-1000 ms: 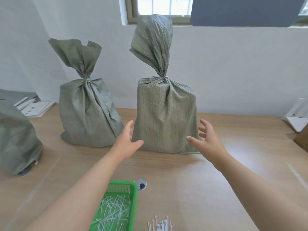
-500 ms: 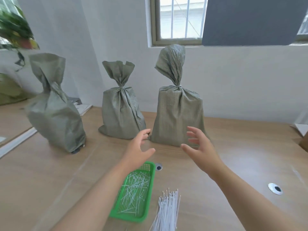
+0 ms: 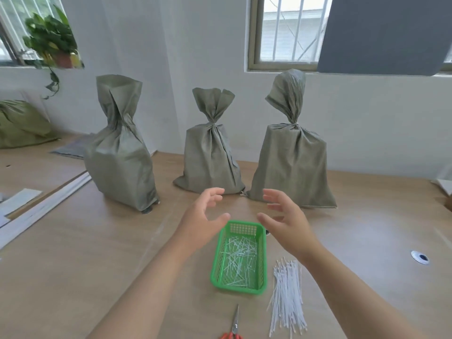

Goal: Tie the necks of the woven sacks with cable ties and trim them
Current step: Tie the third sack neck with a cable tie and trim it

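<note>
**Sacks lined up on the table**

Three sacks are standing: left sack twisted, middle sack and right sack cinched. Left hand and right hand are hovering empty, fingers apart, above the basket; cable ties and scissors are lying nearby.

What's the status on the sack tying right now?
Left hand and right hand open, empty, above green basket. Middle sack and right sack tied; left sack only twisted. Nothing in the way.

Potted plant on windowsill, barred window, wooden table
</note>
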A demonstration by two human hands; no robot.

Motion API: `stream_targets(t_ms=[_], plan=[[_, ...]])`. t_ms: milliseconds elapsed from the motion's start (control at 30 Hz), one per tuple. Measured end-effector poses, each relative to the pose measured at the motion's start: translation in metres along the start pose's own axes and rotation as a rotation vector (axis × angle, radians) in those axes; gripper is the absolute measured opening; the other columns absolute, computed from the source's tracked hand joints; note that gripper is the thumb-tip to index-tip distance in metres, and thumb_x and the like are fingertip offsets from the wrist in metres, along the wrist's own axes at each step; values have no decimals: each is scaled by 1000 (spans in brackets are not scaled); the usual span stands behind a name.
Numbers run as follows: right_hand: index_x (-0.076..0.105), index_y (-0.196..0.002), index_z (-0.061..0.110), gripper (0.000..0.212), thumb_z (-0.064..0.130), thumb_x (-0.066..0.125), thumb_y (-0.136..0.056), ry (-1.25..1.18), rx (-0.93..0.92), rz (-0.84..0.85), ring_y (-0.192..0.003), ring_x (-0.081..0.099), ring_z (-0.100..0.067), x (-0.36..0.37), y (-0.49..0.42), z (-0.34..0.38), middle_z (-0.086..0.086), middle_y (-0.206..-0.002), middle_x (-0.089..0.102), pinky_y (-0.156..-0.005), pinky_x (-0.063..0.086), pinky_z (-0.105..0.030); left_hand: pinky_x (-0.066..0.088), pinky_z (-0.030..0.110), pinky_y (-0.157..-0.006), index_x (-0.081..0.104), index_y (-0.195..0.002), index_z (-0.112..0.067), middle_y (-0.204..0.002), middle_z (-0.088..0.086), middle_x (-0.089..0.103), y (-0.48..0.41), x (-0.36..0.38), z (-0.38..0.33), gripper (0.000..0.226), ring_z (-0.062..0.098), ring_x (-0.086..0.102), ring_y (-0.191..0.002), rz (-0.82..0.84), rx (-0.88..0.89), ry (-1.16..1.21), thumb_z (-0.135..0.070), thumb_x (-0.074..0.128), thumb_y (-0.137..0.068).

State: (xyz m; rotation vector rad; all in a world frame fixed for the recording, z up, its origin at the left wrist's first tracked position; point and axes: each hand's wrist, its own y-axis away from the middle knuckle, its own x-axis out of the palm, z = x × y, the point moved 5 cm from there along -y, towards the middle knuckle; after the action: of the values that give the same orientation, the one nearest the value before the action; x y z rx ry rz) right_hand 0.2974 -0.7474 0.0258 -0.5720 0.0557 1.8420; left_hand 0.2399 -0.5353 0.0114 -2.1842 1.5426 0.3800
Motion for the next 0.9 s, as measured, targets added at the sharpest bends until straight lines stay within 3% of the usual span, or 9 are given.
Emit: stream_targets(t_ms=[167, 267, 333, 700, 900], plan=[[58, -124, 34, 44, 19, 74, -86, -37, 35, -47, -109, 57, 6, 72, 12, 30, 21, -119, 62, -94, 53, -37, 41, 15, -88, 53, -126, -42, -126, -14, 62, 14, -71, 36, 55, -2, 56, -116, 37, -4, 66, -24, 78, -80], [58, -120, 37, 41, 19, 74, -86, -53, 45, -54, -110, 59, 2, 109, 15, 45, 19, -119, 63, -93, 54, -40, 44, 19, -89, 52, -118, -50, -123, -18, 63, 13, -109, 52, 57, -4, 58, -113, 45, -21, 109, -49, 70, -64], [58, -119, 39, 40, 21, 74, -86, -57, 45, -49, -111, 59, 3, 128, 13, 52, 21, -119, 63, -93, 53, -40, 46, 24, -94, 52, -118, -51, -122, -19, 64, 11, -128, 62, 59, -4, 59, -112, 42, -31, 136, -54, 67, -61], [57, -125, 35, 44, 23, 73, -86, -145, -16, 46, -110, 57, 3, 209, -48, 81, 19, -119, 62, -94, 52, -38, 44, 27, -102, 48, -125, -52, -133, -17, 60, 0, -188, 111, 66, -8, 56, -117, -63, -83, 183, -52, 69, -63], [48, -135, 40, 58, 29, 75, -85, -162, -2, 96, -116, 50, 10, 270, -83, 97, 23, -129, 56, -98, 48, -31, 42, 26, -106, 44, -135, -49, -139, -19, 54, -29, -236, 145, 77, -6, 51, -127, -89, -112, 207, -51, 69, -63]])
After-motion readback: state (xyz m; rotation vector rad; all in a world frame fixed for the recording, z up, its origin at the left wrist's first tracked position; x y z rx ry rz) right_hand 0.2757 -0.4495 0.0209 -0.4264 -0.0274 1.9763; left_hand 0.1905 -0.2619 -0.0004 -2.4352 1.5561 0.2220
